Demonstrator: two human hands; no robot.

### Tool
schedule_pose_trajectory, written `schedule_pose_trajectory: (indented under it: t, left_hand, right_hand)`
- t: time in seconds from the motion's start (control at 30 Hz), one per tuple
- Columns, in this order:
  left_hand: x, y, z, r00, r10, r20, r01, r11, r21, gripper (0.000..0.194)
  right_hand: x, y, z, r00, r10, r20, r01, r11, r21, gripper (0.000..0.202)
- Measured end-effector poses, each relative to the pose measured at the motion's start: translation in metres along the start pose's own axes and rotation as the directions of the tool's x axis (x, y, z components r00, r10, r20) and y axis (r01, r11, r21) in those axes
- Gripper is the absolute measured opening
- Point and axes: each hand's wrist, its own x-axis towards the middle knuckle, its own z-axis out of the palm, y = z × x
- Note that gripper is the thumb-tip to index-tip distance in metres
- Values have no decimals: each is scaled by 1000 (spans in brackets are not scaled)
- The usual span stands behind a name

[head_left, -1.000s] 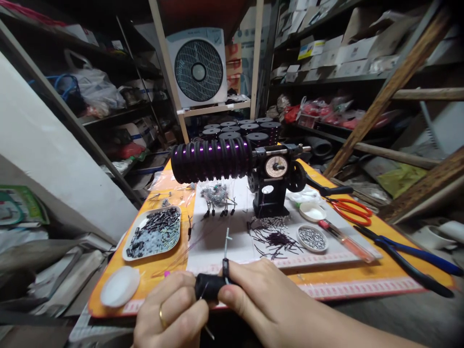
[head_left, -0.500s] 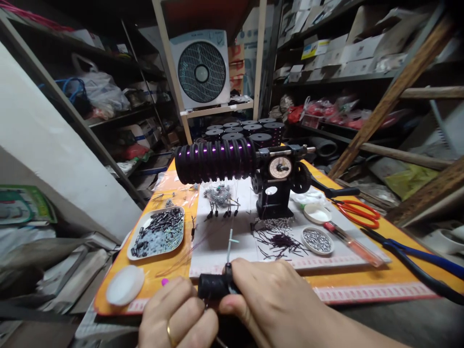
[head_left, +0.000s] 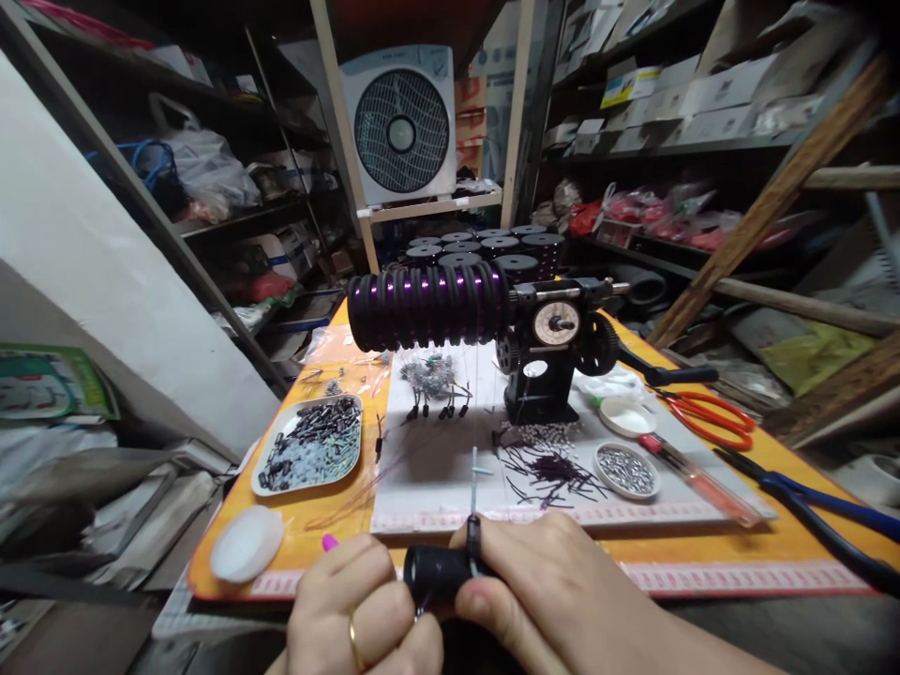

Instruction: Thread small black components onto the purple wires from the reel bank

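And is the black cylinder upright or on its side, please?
On its side: the right hand holds the black cylinder sideways, its round end facing left.

The scene is viewed from head height, faced forward and tilted down over the surface (head_left: 703,544). The left hand (head_left: 358,609) and right hand (head_left: 541,581) are seen from behind, very near, at the lower edge; the box fan (head_left: 402,136) is taken in well beyond, near the top.

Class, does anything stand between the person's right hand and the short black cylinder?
Nothing visible blocks the way: the right hand grips the short black cylinder at its right end. A slim black tube with a pale stem stands upright at the grip.
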Motion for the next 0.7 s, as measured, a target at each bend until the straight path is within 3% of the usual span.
schedule_pose_trajectory:
  t: [0.07, 0.13, 0.17, 0.2, 0.23, 0.3, 0.37, 0.43, 0.47, 0.5, 0.53, 0.6, 0.7]
  left_hand:
    - [4, 1, 0, 998, -38, 44, 40, 999, -35, 24]
    - [7, 5, -3, 983, -162, 92, 169, 983, -73, 27]
    - [7, 8, -5, 955, -278, 100, 288, 950, -116, 26]
    - [8, 11, -7, 901, -423, 99, 434, 881, -189, 23]
    - [8, 14, -10, 812, -574, 100, 576, 764, -290, 18]
    - [8, 17, -14, 568, -803, 178, 746, 412, -523, 16]
    - [8, 19, -17, 362, -873, 327, 741, 56, -670, 19]
    - [9, 20, -16, 210, -875, 436, 673, -194, -713, 20]
    - [9, 20, -14, 154, -871, 466, 640, -271, -718, 22]
    - [9, 21, -12, 114, -869, 481, 616, -318, -720, 23]
    - [8, 21, -10, 110, -862, 495, 605, -337, -721, 24]
    - [7, 22, -8, 141, -839, 526, 632, -332, -700, 25]
    - [9, 25, -7, 143, -842, 520, 725, -268, -634, 28]
  right_hand:
    - [2, 0, -3, 999, 32, 11, -31, 999, -30, 36]
    - [7, 1, -10, 997, 56, 50, -52, 995, -88, 31]
    - [11, 2, -15, 996, 44, 82, -34, 993, -116, 30]
    - [15, 4, -21, 993, 13, 119, 3, 991, -134, 30]
    - [18, 7, -27, 986, -35, 160, 57, 989, -133, 31]
    - [23, 12, -38, 966, -138, 219, 154, 987, -56, 30]
    - [25, 17, -43, 960, -185, 208, 167, 981, 101, 30]
    - [23, 20, -41, 976, -157, 151, 105, 946, 308, 35]
    - [22, 20, -36, 985, -121, 123, 57, 903, 426, 38]
    - [20, 21, -31, 990, -84, 109, 11, 836, 549, 42]
    - [19, 21, -25, 993, -49, 109, -36, 748, 662, 45]
    - [17, 19, -13, 991, 1, 131, -108, 577, 810, 49]
    - [15, 15, -6, 989, 37, 142, -141, 499, 855, 50]
